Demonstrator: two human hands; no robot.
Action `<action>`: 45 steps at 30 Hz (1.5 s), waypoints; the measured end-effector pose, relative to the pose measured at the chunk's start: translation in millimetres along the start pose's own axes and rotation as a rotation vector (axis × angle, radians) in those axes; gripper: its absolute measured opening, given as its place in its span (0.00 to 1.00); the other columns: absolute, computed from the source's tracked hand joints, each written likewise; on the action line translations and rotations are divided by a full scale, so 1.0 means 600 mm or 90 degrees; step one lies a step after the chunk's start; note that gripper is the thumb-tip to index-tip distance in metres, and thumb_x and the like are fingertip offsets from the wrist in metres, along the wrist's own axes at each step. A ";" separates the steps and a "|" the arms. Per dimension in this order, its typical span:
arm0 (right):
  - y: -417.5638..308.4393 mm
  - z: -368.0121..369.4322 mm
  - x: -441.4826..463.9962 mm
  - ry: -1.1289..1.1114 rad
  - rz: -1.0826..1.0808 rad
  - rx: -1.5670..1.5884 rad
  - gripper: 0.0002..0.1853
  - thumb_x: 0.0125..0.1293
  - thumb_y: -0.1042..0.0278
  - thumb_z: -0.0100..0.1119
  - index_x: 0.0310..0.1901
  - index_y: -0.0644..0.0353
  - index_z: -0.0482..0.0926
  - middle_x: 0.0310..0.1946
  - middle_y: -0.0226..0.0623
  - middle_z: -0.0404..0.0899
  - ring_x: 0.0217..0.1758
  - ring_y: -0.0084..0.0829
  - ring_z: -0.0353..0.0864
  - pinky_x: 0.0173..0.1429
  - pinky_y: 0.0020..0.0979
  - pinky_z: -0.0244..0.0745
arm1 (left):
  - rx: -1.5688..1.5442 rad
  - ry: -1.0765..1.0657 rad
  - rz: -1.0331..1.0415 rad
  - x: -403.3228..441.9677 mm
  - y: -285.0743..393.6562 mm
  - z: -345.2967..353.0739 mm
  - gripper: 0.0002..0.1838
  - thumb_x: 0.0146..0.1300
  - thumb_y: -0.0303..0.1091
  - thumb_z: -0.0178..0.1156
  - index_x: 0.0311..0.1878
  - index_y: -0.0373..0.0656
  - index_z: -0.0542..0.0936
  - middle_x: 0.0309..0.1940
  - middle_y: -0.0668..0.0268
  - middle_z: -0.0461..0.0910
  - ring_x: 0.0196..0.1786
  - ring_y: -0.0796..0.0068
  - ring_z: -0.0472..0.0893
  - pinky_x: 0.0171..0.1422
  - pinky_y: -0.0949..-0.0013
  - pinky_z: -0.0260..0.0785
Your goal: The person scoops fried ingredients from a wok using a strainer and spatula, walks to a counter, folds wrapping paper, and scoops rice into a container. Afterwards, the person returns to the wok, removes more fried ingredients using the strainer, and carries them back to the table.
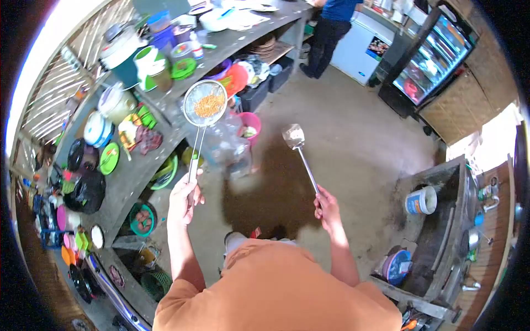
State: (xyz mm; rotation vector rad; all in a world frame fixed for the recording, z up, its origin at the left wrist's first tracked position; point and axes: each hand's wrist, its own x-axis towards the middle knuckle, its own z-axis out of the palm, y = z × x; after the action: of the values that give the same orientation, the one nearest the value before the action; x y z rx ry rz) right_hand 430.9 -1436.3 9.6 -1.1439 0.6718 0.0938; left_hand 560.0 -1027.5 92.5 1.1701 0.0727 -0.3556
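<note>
My left hand point(186, 194) is closed round the handle of a wire strainer point(193, 117), held out ahead of me. Small golden-brown bits point(208, 105) lie in its mesh bowl; I cannot make out what food they are. In my right hand point(328, 208) is the long metal handle of a spatula point(294, 136), its broad blade pointing forward over the floor. The blade looks shiny, with pale patches. Both tools are in the air, apart from each other.
A long counter point(243, 41) with tubs and bowls runs along the left and back. A pink bucket point(250, 128) stands on the floor point(353, 165). Another person point(327, 33) is near a white chest freezer point(361, 48). A glass-door fridge point(430, 60) and a concrete sink point(441, 237) are on the right.
</note>
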 end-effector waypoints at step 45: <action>-1.150 -0.105 1.549 -0.277 -0.193 -0.260 0.25 0.76 0.71 0.56 0.73 0.56 0.72 0.25 0.23 0.69 0.18 0.13 0.62 0.19 0.21 0.59 | 0.004 0.221 0.003 1.511 0.040 0.757 0.16 0.78 0.35 0.53 0.63 0.44 0.78 0.18 0.76 0.68 0.15 0.84 0.64 0.17 0.77 0.52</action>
State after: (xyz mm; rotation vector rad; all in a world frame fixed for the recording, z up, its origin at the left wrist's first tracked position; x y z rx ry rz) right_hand 1424.0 -2033.4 53.2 -1.5452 0.0852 0.2213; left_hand 1363.3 -1646.3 76.4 1.2278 0.3711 -0.1460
